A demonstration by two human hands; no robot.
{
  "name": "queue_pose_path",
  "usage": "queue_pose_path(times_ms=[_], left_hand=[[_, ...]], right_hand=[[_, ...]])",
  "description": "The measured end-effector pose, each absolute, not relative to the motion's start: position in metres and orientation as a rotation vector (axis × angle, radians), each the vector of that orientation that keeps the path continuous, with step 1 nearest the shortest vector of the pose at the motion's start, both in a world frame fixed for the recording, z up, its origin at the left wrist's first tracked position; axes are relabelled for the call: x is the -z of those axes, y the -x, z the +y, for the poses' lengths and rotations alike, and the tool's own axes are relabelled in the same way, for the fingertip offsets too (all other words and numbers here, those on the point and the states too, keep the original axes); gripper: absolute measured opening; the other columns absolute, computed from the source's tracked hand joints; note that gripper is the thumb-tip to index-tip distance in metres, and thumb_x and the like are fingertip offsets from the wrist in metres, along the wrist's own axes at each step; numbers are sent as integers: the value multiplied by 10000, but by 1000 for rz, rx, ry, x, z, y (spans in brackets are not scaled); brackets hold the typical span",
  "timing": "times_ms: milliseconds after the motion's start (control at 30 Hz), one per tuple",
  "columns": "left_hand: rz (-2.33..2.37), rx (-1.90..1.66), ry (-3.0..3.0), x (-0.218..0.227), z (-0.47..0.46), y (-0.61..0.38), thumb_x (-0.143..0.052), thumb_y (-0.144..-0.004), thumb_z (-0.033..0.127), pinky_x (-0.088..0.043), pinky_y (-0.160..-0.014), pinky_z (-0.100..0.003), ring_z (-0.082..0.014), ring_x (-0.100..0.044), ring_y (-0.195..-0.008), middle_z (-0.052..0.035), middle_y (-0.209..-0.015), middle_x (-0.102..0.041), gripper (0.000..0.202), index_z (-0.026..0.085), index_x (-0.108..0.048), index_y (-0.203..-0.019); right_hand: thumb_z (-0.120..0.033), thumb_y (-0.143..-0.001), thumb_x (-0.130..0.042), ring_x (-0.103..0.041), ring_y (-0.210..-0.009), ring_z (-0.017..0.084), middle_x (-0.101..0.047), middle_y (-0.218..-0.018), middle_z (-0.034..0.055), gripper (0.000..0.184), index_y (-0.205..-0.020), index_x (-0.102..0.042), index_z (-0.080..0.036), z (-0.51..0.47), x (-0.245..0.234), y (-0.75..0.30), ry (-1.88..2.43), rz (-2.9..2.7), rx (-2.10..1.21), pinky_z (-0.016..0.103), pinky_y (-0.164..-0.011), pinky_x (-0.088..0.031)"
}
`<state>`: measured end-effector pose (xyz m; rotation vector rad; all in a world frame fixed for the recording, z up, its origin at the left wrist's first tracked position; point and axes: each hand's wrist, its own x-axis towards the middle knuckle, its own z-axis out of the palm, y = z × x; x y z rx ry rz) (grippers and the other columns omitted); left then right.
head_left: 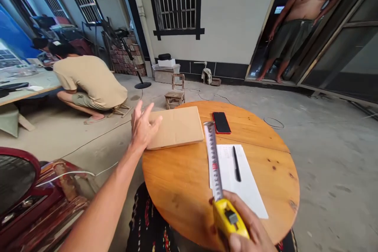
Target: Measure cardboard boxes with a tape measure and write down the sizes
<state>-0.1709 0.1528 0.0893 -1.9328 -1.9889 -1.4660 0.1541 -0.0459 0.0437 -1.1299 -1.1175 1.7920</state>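
My right hand grips a yellow tape measure low over the near side of the round wooden table. Its metal blade is drawn out and points away from me, above the left part of a white sheet of paper. At the left end of a flat cardboard box is my left hand, its fingers raised and spread. Whether its palm touches the box I cannot tell. On the paper lies a black pen.
Near the table's far edge lies a phone with a red rim. Beyond it stands a small wooden chair. A person in a tan shirt crouches at the left by another table. Another person stands in the doorway. Cables cross the floor.
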Motion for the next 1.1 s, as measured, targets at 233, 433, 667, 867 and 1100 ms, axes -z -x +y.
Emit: queue_pose_path(times_ms=[233, 433, 667, 867, 1100], left_hand=[[-2198, 1565, 2026, -31, 158, 173, -554, -859, 452, -419, -1067, -441, -281, -551, -1252, -152, -1296, -608, 510, 162, -598, -1277], [-2228, 1584, 2017, -37, 153, 164, -530, -881, 433, -411, -1082, -393, -267, -462, -1347, -155, -1352, -555, 471, 151, -615, -1249], [-2274, 1467, 1975, -28, 55, 162, -569, -868, 463, -404, -1098, -455, -297, -427, -1368, -126, -1464, -434, 518, 223, -558, -1327], [-2228, 1465, 1990, -19, 39, 162, -556, -903, 433, -415, -1100, -425, -281, -405, -1392, -106, -1534, -366, 488, 240, -536, -1350], [-2161, 1584, 1954, -15, 46, 161, -602, -884, 391, -418, -1096, -444, -286, -442, -1366, -114, -1440, -485, 442, 230, -581, -1295]], right_hand=[[-522, -809, -672, -690, -764, 215, -633, -926, 40, 578, -1269, -479, -230, 103, -77, -136, 1063, -1324, -1419, 239, -509, -462], [-479, -862, -605, -689, -687, 195, -629, -838, 18, 431, -1192, -528, -213, 165, -78, -101, 965, -1369, -1457, 192, -414, -425], [-576, -783, -687, -723, -866, 284, -694, -919, 68, 688, -1335, -429, -255, 100, -83, -131, 1174, -1301, -1595, 229, -476, -488], [-627, -795, -634, -740, -739, 270, -673, -1041, 107, 538, -1132, -512, -226, 60, -109, -117, 1068, -1170, -2017, 184, -324, -453], [-565, -924, -481, -752, -659, 267, -705, -901, 129, 455, -1111, -488, -149, 64, -107, -58, 979, -936, -2324, 203, -303, -516]])
